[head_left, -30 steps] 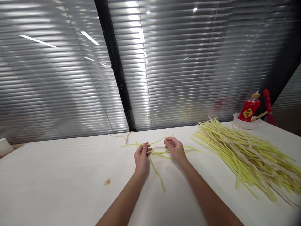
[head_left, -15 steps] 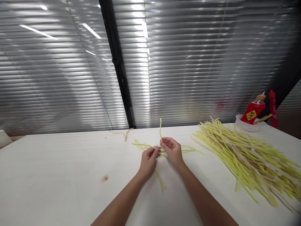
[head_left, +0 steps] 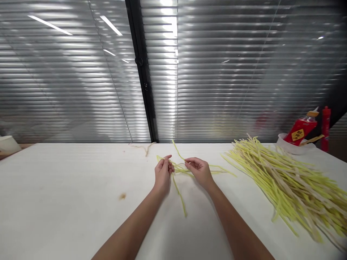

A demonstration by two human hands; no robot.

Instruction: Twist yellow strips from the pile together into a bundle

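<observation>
My right hand pinches a thin yellow-green pipe cleaner between thumb and fingertips; its free end slants up to the left. To its left, my left hand has curled fingers closed on the crossing of several pipe cleaners, one fingertip raised. A yellow pipe cleaner hangs from beside the left fingers toward me. More yellow and beige pipe cleaners stretch sideways behind both hands, low over the white table. Where the strands cross is partly hidden by the left fingers.
A large heap of yellow and beige pipe cleaners lies at the right. Behind it, a red bottle leans in a white bowl. A loose beige strand lies near the back edge, below the blinds.
My left hand has moved left, away from the right hand, opening a gap between them. The pipe cleaner in the right hand now tilts left instead of standing upright. The view has shifted slightly.
</observation>
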